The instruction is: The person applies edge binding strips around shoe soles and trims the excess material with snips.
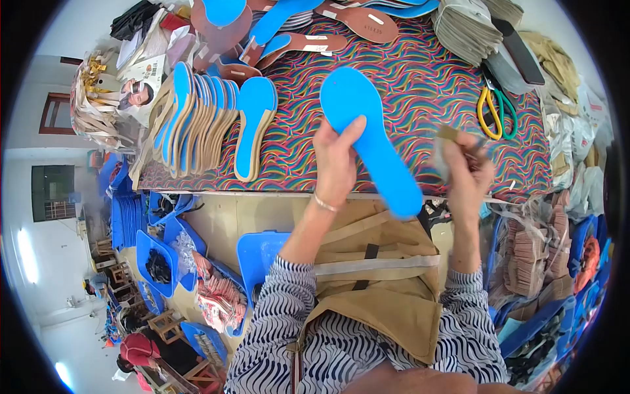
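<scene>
My left hand [336, 157] is closed around the edge of a bright blue insole [354, 98], its thumb lying on the blue face. The insole slants over the table's near edge, wide end up and away from me. My right hand [469, 171] is raised to the right of it, fingers bent around a small olive-brown and grey piece [447, 134]; motion blur hides what this is. The two hands are apart. On the table to the left, a row of stacked blue-topped insoles [200, 125] leans beside a smaller stack of insoles [256, 125].
Scissors with yellow and green handles [489, 113] lie right of my right hand on the patterned tablecloth [420, 85]. Brown-backed insoles [367, 23] and grey stacked pieces [466, 33] sit farther back. Blue bins [157, 262] stand below on the left; a person [141, 348] is beyond them.
</scene>
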Motion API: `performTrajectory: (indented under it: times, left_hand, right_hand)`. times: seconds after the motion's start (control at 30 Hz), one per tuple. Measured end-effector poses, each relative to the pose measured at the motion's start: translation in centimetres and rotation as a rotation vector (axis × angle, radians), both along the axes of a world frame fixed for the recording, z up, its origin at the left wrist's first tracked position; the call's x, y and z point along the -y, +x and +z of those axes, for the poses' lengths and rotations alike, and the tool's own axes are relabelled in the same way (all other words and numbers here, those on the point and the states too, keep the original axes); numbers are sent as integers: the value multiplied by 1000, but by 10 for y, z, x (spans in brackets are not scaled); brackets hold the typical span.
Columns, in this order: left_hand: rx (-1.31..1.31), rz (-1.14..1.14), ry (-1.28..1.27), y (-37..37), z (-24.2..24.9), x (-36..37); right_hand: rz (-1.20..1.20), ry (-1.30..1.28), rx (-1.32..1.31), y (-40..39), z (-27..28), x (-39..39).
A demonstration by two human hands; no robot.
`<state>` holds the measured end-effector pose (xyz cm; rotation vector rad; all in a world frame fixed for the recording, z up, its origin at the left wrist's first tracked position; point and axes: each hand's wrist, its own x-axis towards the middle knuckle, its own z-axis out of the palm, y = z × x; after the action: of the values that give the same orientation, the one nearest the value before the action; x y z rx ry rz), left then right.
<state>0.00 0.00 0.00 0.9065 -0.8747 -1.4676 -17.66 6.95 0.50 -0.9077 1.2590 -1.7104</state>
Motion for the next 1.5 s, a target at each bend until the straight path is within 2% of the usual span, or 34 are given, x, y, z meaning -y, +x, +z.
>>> performTrajectory:
  times: [0.1, 0.17, 0.23, 0.47, 0.57, 0.63, 0.67, 0.73, 0.83, 0.97, 1.07, 1.17, 1.27, 1.37, 1.5]
  left_hand:
    - [-155, -40, 169, -9, 17, -34]
    - [-188, 15, 105, -11, 22, -44]
    - [-191, 20, 83, -10, 23, -47]
    - [-114, 23, -16, -13, 25, -48]
    - [-89, 43, -16, -15, 21, -48]
    - [-106, 28, -5, -15, 19, -47]
    - [-121, 16, 6, -15, 19, -47]
    - [-132, -5, 6, -14, 20, -46]
    - [-140, -60, 27, -16, 26, -46]
    - [-160, -191, 138, -14, 32, -45]
    - [-118, -181, 225, -14, 28, -41]
    - [-122, -131, 125, -17, 17, -33]
    - [-210, -87, 68, -26, 30, -30]
    - [-267, -121, 104, -26, 44, -33]
    - [-322, -157, 127, -24, 39, -30]
  right_hand:
    - [22, 24, 60, 8, -8, -6]
    - [159, 51, 163, 16, -10, -5]
    - [113, 5, 186, 28, -9, -3]
    - [218, 63, 168, 23, 0, -12]
    - [187, -42, 146, 28, -2, -11]
    - [112, -231, -114, 26, -17, -6]
    - [112, -229, -116, 22, -17, -9]
    - [266, 30, 339, 13, -4, -13]
    - [390, 67, 469, -2, 1, -7]
    - [360, 70, 173, 2, 6, -4]
    - [305, 84, 153, 11, 11, -5]
    - [211, 147, -2, 21, 15, -9]
    - [197, 104, -99, 36, 17, -22]
    - [342, 140, -54, 26, 7, -28]
    - [338, 199, -40, 28, 3, -32]
